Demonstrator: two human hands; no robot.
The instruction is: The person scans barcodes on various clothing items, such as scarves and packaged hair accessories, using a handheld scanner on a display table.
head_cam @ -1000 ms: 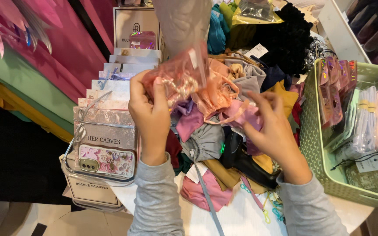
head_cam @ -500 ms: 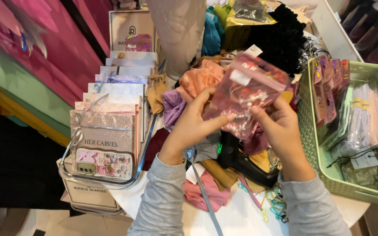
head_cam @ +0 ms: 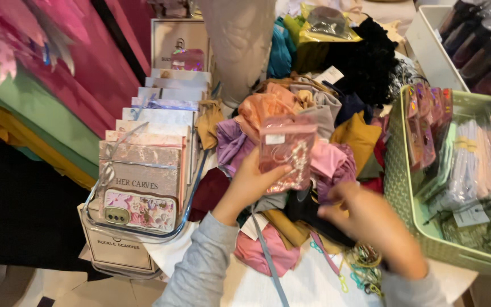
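Left hand [head_cam: 251,187] fingers grip pink packet [head_cam: 285,152]; right hand [head_cam: 370,227] fingers loosely curled, empty.

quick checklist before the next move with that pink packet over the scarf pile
1. Left hand grips the pink packet: ok, thumb across its lower front.
2. Packet upright and facing the camera: ok.
3. Right hand free: cannot tell, blurred, low over the dark fabric.
4. Packet contents readable: cannot tell, glare on the plastic.
5. Scarf pile stable beneath: ok, heaped but resting on the table.
6. Green basket clear of both hands: ok, apart on the right.
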